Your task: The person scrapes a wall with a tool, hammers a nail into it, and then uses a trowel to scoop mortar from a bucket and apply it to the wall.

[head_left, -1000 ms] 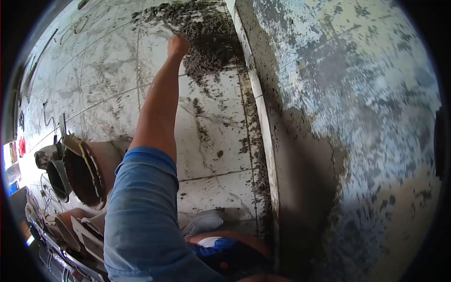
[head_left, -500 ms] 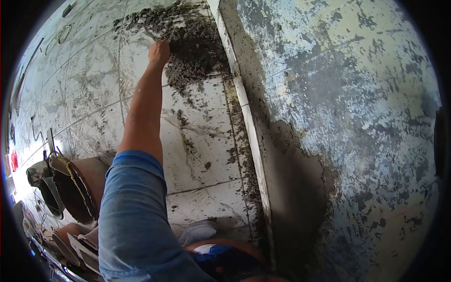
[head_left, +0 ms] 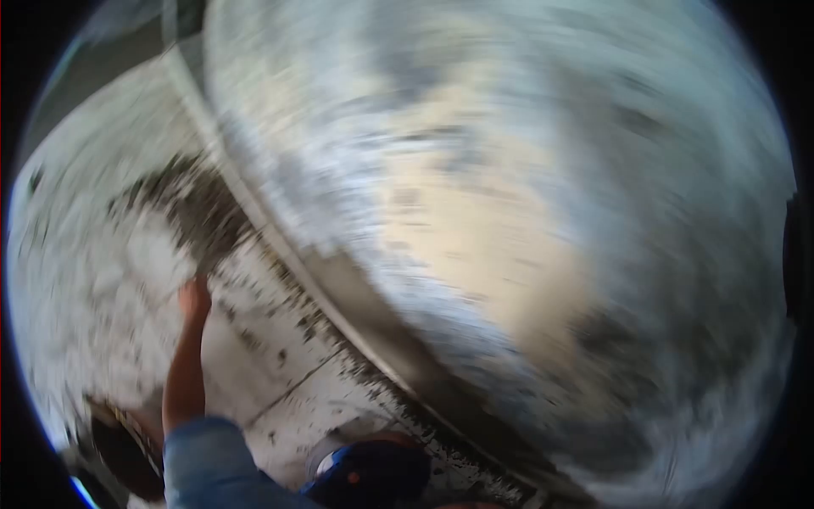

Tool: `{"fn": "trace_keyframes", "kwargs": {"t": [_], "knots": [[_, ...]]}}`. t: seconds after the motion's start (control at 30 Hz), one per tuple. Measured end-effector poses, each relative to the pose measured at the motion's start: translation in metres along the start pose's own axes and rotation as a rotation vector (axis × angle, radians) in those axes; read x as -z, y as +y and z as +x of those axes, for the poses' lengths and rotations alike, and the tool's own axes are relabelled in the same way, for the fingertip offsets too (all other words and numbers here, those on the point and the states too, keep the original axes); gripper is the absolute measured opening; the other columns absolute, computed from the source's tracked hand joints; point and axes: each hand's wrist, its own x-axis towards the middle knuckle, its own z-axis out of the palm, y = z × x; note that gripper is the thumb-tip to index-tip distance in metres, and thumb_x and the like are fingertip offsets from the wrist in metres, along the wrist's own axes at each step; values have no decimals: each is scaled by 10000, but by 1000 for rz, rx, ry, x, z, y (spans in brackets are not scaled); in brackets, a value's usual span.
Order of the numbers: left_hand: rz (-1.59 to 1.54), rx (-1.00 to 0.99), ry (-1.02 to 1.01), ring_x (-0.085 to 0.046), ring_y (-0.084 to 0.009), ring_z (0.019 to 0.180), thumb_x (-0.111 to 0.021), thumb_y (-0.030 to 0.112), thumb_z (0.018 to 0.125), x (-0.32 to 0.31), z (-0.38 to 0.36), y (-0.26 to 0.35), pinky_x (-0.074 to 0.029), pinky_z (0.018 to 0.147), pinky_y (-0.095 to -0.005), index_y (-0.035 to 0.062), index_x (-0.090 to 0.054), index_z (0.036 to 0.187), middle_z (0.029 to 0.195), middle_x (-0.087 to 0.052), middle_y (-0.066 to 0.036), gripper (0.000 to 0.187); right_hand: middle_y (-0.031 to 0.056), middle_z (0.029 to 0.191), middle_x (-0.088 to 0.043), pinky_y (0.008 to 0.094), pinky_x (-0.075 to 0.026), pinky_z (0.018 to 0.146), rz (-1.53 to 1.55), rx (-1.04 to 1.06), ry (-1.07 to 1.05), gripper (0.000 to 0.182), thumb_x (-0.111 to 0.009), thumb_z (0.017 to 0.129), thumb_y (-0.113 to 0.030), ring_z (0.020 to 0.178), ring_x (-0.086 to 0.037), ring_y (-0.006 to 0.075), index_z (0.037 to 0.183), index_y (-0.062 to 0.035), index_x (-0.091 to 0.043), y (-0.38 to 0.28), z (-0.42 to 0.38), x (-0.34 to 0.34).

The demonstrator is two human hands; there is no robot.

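The fingers cannot be made out, since the whole view is smeared with motion blur, so whether they are spread, curled or holding anything cannot be told. The left hand [head_left: 194, 299] shows only as a blurred reddish shape at the end of an outstretched bare forearm, reaching across the tiled floor [head_left: 93, 297]. It sits at the near edge of a dark pile of mortar [head_left: 197, 216] heaped on the tiles; whether it touches the pile cannot be told. A blue sleeve [head_left: 212, 462] covers the arm above the elbow, at the bottom of the view. The mortar lies close against the pale strip at the foot of the wall [head_left: 509, 212], whose patchy grey and tan surface fills the right and upper part of the view. Dark specks are scattered over the tiles along that strip. A dark round bucket [head_left: 127, 450] stands at lower left, just beside the sleeve. The right hand is not in view
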Motion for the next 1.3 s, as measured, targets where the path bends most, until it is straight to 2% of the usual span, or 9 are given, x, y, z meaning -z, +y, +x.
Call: {"fn": "trace_keyframes", "kwargs": {"t": [0.07,0.1,0.13,0.17,0.23,0.37,0.93,1.03,1.3], "knots": [[-76,17,-424,-622,-326,881,-505,272,923,31,-57,70,-464,776,-489,76,-647,1000,963,-655,-162,253,126,858,-629,396,-479,568,-66,99,269,352,-486,976,-364,627,-546,203,1092,-61,-622,46,-19,-14],[162,-487,-49,-628,-280,889,-540,241,880,-85,-84,28,-457,825,-488,95,-672,927,971,-667,-110,202,137,983,-639,413,-471,724,-96,116,305,383,-499,949,-384,844,-578,264,1099,-61,-639,88,-9,-32],[65,-621,-339,-629,-240,973,-581,204,825,-56,-107,69,-439,907,-490,124,-688,924,1040,-671,-91,166,149,1109,-650,430,-464,880,-115,128,346,415,-512,922,-403,1061,-609,324,1105,-60,-655,117,-2,-63],[-11,-912,-444,-652,-239,936,-583,158,814,-25,-131,101,-463,920,-443,115,-700,908,998,-686,-87,157,101,921,-609,399,-459,750,-135,185,482,376,-523,918,-426,865,-555,263,969,-79,-659,127,-13,-75],[-484,-950,-666,-691,-225,815,-559,25,790,31,-172,175,-549,748,-359,58,-713,964,920,-712,-109,235,6,544,-527,339,-449,491,-192,284,764,431,-545,908,-473,473,-448,142,695,-118,-665,144,-39,-96],[-754,-577,-1282,-679,-217,768,-570,45,846,120,-212,272,-565,691,-325,-67,-660,1007,886,-692,-151,215,167,951,-668,457,-487,810,36,-60,598,416,-656,824,-394,927,-638,343,1121,-105,-628,163,-160,-86],[-24,-1009,-1048,-509,-60,545,-535,62,902,359,-407,477,-394,453,-190,38,-563,833,631,-505,14,78,234,881,-647,483,-477,760,1364,-538,957,311,-691,803,-255,881,-613,421,976,-17,-588,334,-70,-418],[114,-1285,-807,-504,-67,523,-451,86,959,430,-551,545,-391,447,-208,15,-562,849,685,-571,-23,172,243,873,-642,485,-474,759,1452,-490,1031,324,-678,814,-251,879,-611,424,1001,-3,-583,325,-30,-427],[-62,-1608,-1175,-600,-133,596,-544,63,934,376,-735,627,-481,557,-258,-33,-608,920,767,-609,-79,117,252,867,-633,491,-469,756,1508,-241,1002,400,-657,847,-308,875,-611,432,1070,7,-550,326,12,-384]]}}
